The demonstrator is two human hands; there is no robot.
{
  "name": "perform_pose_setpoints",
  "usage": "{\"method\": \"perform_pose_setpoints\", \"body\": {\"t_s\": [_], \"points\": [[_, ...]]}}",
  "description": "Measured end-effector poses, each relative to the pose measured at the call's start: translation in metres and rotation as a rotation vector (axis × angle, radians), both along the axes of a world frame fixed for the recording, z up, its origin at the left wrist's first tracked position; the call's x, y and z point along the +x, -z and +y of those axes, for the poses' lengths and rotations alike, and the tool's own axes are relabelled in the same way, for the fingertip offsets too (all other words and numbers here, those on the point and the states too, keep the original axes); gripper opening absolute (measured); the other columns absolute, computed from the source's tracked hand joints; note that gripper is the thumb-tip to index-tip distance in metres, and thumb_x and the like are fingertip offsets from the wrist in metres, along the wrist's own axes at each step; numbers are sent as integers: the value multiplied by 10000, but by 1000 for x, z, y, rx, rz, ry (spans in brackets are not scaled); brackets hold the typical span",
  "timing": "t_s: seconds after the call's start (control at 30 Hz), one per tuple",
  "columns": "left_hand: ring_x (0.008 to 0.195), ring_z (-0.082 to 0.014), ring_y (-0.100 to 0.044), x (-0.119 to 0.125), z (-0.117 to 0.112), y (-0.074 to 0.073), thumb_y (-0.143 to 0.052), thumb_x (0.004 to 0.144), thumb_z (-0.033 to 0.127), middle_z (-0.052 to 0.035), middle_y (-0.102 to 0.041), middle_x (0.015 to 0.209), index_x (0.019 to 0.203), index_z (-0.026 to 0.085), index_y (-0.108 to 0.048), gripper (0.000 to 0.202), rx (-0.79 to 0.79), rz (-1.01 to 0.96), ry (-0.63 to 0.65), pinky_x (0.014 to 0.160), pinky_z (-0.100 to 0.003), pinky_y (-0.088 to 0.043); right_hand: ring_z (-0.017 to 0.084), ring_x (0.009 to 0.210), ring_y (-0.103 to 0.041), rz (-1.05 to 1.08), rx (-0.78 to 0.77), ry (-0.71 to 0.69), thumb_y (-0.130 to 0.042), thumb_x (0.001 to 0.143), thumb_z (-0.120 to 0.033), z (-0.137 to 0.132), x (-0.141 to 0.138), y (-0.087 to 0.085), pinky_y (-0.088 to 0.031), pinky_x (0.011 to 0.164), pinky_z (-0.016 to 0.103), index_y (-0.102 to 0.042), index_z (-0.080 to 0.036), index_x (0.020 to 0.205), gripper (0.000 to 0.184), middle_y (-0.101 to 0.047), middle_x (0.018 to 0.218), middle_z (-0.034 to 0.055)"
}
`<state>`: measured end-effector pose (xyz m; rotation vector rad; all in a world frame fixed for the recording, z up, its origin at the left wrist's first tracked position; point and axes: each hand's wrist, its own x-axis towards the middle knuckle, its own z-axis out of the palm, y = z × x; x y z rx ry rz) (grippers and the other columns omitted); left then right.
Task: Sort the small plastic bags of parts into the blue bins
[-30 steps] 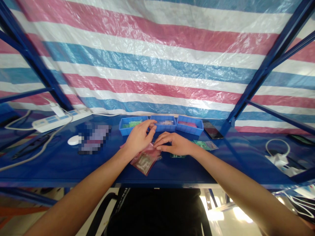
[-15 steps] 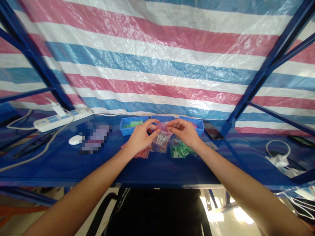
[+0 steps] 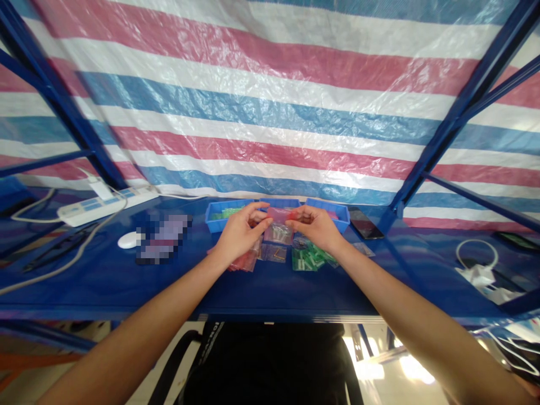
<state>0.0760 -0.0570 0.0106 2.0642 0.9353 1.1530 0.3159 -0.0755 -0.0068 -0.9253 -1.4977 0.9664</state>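
Note:
Between my two hands is a small pinkish clear plastic bag (image 3: 278, 232) with small pale pieces in it. My left hand (image 3: 244, 229) pinches its left edge with thumb and fingers. Its right edge is gripped by my right hand (image 3: 315, 226). Below the bag lies another clear bag (image 3: 274, 253) with a thin yellowish line in it. Red bags (image 3: 245, 262) are partly hidden under my left hand. Green bags (image 3: 310, 257) lie in a pile below my right hand. Behind the hands stand a left blue bin (image 3: 216, 225) with green contents, a middle blue bin (image 3: 291, 202) and a right blue bin (image 3: 343, 216).
A black phone (image 3: 366, 223) lies right of the bins. To the left are a pixelated phone-like object (image 3: 165, 239), a white round object (image 3: 129, 240) and a white power strip (image 3: 107, 206) with cables. White chargers (image 3: 481, 275) sit far right. Blue frame posts flank the striped sheet.
The pinkish bag has been spread wider and flatter between my hands and sits slightly higher. More of the clear bag beneath it shows. Both hands have barely shifted.

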Motion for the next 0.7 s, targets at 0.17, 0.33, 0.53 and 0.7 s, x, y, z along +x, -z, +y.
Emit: {"method": "perform_pose_setpoints", "body": {"t_s": [0.17, 0.33, 0.53, 0.7], "points": [[840, -225, -763, -2, 1, 2, -700, 958, 429, -40, -805, 961, 1369, 227, -635, 463, 46, 96, -16, 810, -362, -596, 173, 769, -709, -12, -13, -6, -908, 749, -454, 3, 0, 6, -592, 743, 307, -730, -221, 932, 345, -785, 897, 19], [879, -215, -763, -3, 5, 6, -656, 991, 387, -42, -795, 1004, 1400, 239, -603, 437, 60, 71, -21, 844, -366, -595, 172, 754, -707, 12, -71, -60, -915, 733, -441, 3, -2, 6, -596, 711, 307, -737, -213, 917, 342, -782, 892, 24], [1142, -256, -707, -1, 0, 0, -718, 951, 380, -126, -677, 1366, 1436, 226, -576, 529, 243, 104, -108, 887, -380, -607, 157, 702, -659, 175, -102, -33, -935, 707, -439, 1, -4, 1, -586, 657, 301, -710, -221, 902, 369, -732, 840, -9], [1359, -300, -597, 1, -12, -8, -721, 962, 380, -140, -554, 1533, 1492, 245, -547, 574, 347, 142, -60, 1062, -439, -562, 143, 764, -654, 130, -48, -59, -874, 814, -433, -5, -4, -1, -534, 722, 265, -773, -224, 940, 265, -756, 886, -9]]}}
